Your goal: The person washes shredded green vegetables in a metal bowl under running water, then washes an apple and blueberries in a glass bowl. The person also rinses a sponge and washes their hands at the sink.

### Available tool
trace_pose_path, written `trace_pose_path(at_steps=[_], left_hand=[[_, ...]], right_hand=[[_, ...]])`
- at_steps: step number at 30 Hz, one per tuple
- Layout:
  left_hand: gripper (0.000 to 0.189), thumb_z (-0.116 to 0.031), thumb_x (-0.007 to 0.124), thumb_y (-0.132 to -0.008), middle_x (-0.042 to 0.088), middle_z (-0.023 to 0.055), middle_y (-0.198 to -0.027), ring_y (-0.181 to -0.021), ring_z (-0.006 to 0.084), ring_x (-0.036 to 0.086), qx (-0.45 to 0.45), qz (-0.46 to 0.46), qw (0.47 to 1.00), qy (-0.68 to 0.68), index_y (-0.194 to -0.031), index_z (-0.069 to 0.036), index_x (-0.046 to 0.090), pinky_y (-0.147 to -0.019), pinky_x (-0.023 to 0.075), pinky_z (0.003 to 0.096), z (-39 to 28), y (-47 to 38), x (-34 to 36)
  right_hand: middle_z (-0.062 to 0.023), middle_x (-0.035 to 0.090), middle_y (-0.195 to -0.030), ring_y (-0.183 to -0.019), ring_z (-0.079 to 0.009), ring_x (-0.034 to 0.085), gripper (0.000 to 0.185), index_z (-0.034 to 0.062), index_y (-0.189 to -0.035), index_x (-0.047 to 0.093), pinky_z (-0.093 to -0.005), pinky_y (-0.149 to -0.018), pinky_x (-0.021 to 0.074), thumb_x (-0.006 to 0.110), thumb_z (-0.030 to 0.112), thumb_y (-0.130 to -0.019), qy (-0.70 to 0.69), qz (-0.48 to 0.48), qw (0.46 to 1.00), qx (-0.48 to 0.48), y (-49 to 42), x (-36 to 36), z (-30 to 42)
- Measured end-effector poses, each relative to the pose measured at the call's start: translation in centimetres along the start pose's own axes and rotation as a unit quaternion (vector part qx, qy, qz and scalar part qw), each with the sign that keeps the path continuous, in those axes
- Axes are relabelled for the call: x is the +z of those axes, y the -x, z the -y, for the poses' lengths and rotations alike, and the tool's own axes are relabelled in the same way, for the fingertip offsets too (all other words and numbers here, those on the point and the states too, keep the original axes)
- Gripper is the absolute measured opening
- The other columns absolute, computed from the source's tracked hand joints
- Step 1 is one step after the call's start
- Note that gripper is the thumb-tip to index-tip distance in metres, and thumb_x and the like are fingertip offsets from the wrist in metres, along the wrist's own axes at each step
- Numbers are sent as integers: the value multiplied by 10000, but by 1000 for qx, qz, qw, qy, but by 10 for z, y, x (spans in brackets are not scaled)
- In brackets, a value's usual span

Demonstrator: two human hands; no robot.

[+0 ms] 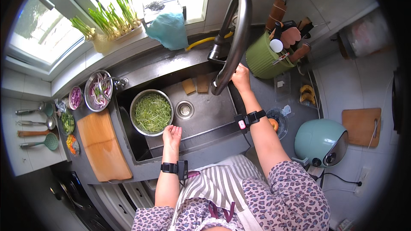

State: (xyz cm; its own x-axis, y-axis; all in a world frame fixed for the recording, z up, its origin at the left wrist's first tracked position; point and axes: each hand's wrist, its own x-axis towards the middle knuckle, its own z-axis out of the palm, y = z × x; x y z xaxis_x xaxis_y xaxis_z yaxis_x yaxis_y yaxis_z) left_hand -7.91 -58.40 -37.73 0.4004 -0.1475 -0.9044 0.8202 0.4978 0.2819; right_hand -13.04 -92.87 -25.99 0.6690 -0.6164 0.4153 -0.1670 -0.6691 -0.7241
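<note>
A round metal bowl (171,102) full of shredded green vegetable (152,112) stands in the left part of the stainless steel sink (212,112). My left hand (171,136) is at the bowl's near right rim, palm up and fingers loosely curved, holding nothing. Whether it touches the rim is unclear. On the far right side of the sink, my right hand (241,78) reaches behind the dark arched faucet (242,38). The spout hides its fingertips, so I cannot see whether it grips anything. Right of the bowl is the drain (185,109).
Two sponges (188,86) lie at the sink's back wall. A wooden cutting board (104,147) and a bowl of sliced onion (99,91) are left of the sink. On the right are a green utensil holder (266,57) and a teal appliance (316,142). Sprouting plants (112,19) line the windowsill.
</note>
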Motion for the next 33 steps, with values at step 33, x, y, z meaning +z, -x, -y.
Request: trace_pose_path(at_steps=[33], left_hand=[[497,-14,507,-840,379,210,-1330,-1254,332,391,47,11,998,48,-1306,41,343,-1027,398,464,0,35,3]], right_hand=[[-193,502,-1157,-1055,-372,517,446,150,-1129,519,-398,-753,528,573,-56,-737,-719,242,394,519,115,85,-34]])
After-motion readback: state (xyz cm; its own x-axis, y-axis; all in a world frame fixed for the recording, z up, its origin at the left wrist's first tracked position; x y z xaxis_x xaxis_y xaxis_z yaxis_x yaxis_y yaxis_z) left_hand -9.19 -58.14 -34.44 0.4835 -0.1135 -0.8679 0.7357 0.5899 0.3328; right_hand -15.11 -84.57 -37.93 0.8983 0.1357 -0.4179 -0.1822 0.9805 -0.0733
